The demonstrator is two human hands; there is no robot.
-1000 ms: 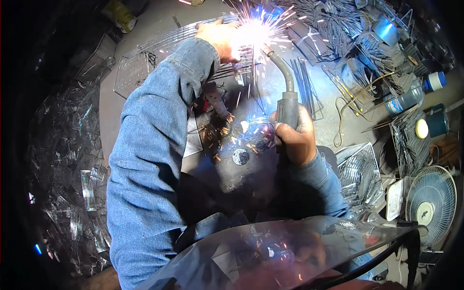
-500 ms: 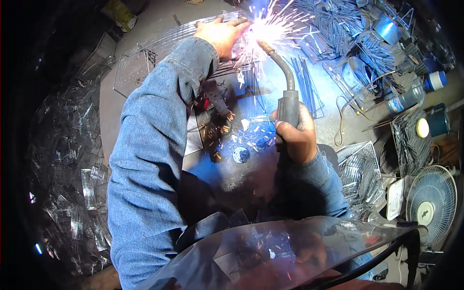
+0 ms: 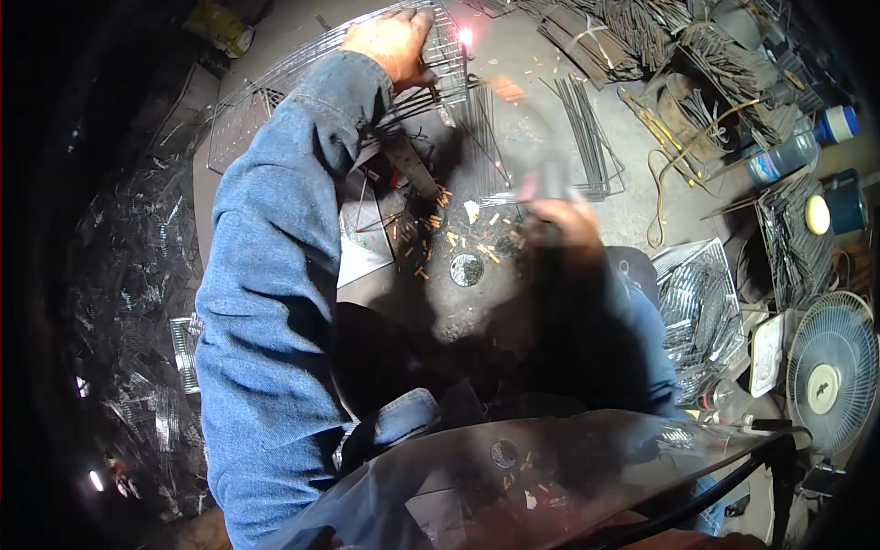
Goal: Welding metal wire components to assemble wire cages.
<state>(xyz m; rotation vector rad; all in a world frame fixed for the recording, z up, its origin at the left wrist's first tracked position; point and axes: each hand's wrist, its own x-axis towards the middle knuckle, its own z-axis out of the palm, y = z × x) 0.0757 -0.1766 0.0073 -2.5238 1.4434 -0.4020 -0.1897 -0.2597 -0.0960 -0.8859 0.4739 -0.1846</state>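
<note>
My left hand (image 3: 390,44) is closed over the far part of the wire rack (image 3: 321,60), fingers curled across its top bars and thumb lower down, toward me. The rack lies at the far side of the surface (image 3: 513,37), running off to the left past my sleeve. At its right edge, just beside my fingers, one spot glows pinkish red.

My right hand (image 3: 566,225) is nearer my body and badly blurred. As far as I can make out, it's wrapped around the handle of the welding torch (image 3: 551,179), whose neck smears up toward the rack; the orange tip stands apart from the glowing spot. I can't tell exactly how my fingers sit on it.

I'd judge the step in hand to be welding along the rack's right edge, with this moment falling between welds. To my mind, the next move calls for a steady left hand, clear of the hot spot, and a settled torch before its tip meets any bar. Between my arms lie small orange stubs (image 3: 431,222), and right of the torch there's a bundle of bent rods (image 3: 583,128), close enough to snag it.
</note>
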